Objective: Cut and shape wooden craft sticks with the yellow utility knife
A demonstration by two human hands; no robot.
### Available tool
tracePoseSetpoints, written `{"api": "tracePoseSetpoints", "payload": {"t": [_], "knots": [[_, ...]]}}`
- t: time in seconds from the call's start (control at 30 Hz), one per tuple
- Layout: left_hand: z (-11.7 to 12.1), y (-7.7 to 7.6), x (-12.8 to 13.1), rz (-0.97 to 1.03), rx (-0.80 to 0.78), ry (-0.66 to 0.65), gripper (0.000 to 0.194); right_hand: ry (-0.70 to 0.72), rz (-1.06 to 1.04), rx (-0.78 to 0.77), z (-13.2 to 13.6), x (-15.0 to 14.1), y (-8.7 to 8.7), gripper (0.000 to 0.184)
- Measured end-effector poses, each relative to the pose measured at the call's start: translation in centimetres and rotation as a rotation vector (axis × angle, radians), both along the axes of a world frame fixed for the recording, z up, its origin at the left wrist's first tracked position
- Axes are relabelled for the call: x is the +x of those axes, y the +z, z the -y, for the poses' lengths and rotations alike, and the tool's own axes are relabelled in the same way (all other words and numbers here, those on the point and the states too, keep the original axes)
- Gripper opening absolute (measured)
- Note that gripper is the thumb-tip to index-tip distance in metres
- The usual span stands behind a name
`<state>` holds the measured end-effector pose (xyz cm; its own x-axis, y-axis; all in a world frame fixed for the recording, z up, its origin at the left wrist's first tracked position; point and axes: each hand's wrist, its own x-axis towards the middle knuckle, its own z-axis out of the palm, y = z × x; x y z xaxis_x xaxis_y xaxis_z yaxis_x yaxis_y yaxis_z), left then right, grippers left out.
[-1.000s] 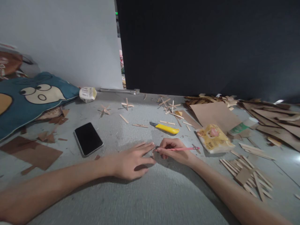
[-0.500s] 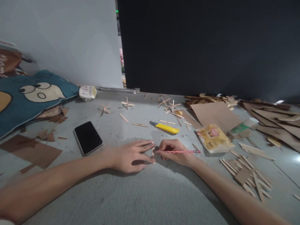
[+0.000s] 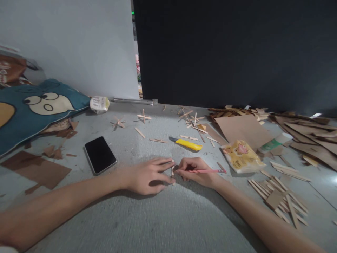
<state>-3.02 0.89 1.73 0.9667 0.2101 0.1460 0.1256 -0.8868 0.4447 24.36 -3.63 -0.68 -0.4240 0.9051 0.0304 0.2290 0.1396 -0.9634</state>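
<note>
My left hand (image 3: 149,174) lies on the grey table (image 3: 163,218), its fingers pressing down a small wooden stick (image 3: 172,171) that is mostly hidden by them. My right hand (image 3: 196,171) is closed round a pink pencil (image 3: 207,171), whose tip touches the stick right beside my left fingertips. The two hands almost touch at the middle of the table.
A yellow utility knife (image 3: 187,143) lies just beyond my hands. A black phone (image 3: 100,155) rests to the left, near a blue cartoon cushion (image 3: 34,109). A yellow packet (image 3: 242,155), cardboard sheets (image 3: 242,128) and piles of wooden sticks (image 3: 279,200) fill the right side.
Both hands have stayed in place on the stick; the pencil shifted only slightly. The view has drifted a little.
</note>
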Motion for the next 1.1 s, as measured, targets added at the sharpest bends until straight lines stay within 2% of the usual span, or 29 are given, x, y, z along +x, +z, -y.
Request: {"api": "tracePoseSetpoints", "payload": {"t": [0.43,0.87,1.1], "knots": [[0.08,0.25,0.18,-0.038,0.03,0.005,0.04,0.001,-0.004,-0.04,0.0,-0.14,0.39,0.042],[0.04,-0.01,-0.02,0.0,-0.007,0.01,0.041,-0.025,0.005,-0.007,-0.05,-0.21,-0.1,0.043],[0.04,0.15,0.07,-0.029,0.01,0.0,0.041,-0.021,0.013,0.01,0.06,-0.31,0.28,0.043]]}}
